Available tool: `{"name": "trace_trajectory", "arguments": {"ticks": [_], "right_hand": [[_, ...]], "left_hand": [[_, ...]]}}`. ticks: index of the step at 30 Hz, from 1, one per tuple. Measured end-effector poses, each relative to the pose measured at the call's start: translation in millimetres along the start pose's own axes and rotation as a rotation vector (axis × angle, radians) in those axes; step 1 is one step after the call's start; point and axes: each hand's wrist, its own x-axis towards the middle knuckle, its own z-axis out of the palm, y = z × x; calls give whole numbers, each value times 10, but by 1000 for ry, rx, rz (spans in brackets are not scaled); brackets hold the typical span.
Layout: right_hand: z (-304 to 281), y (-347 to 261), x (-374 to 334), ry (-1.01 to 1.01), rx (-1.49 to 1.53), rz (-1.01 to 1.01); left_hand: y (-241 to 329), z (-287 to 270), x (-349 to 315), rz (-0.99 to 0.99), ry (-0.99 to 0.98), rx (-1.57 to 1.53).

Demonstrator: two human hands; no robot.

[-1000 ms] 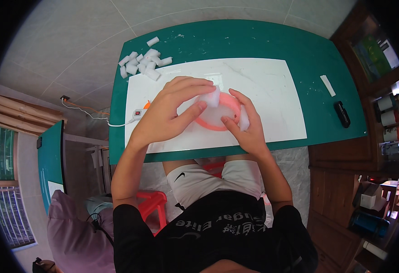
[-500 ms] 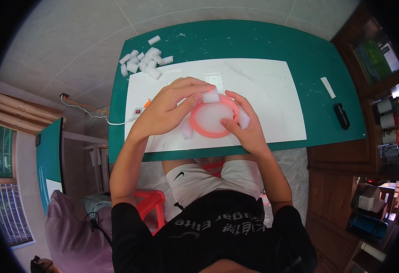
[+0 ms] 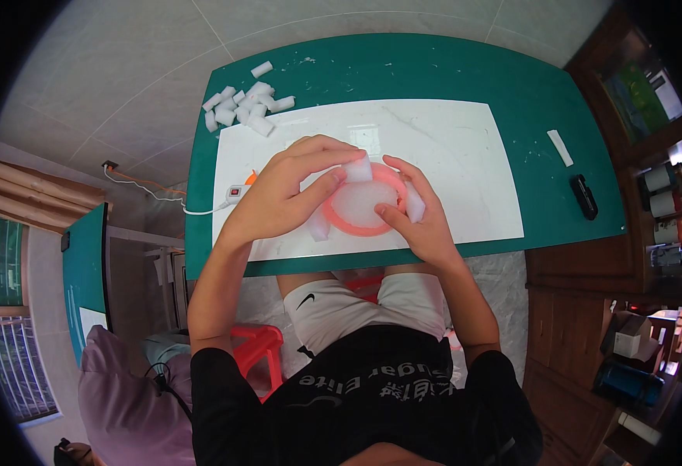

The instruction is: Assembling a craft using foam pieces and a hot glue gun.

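Observation:
A round pink foam ring (image 3: 366,231) with a white foam disc (image 3: 360,203) inside it is held above the white sheet (image 3: 465,147). At its upper rim, my left hand (image 3: 298,182) pinches a short white foam piece (image 3: 358,168) between thumb and fingers. My right hand (image 3: 426,221) grips the ring's right side, its thumb on the disc's edge and its fingers behind. Next to that hand, a second white foam piece (image 3: 414,203) sits against the ring's outer side. Another foam piece (image 3: 318,227) sits at the ring's lower left, partly below my left hand.
Several cut white foam pieces (image 3: 255,101) lie heaped at the far left of the green table (image 3: 434,66). A white power strip (image 3: 236,194) with a cord is at the left edge. On the right are a white strip (image 3: 559,147) and a black object (image 3: 583,198).
The foam piece in my left hand has shifted slightly and now sits more tilted at the ring's upper rim. My right hand keeps its hold almost unmoved.

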Motion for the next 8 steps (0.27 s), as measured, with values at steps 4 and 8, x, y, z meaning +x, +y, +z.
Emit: {"name": "trace_trajectory", "arguments": {"ticks": [4,8], "right_hand": [[2,-6,-6,2,-11,5],[-4,-17,-15,-12,-11,0]], "left_hand": [[22,-10,-15,12,2,7],[36,-12,-24,11,-1,-1]]}}
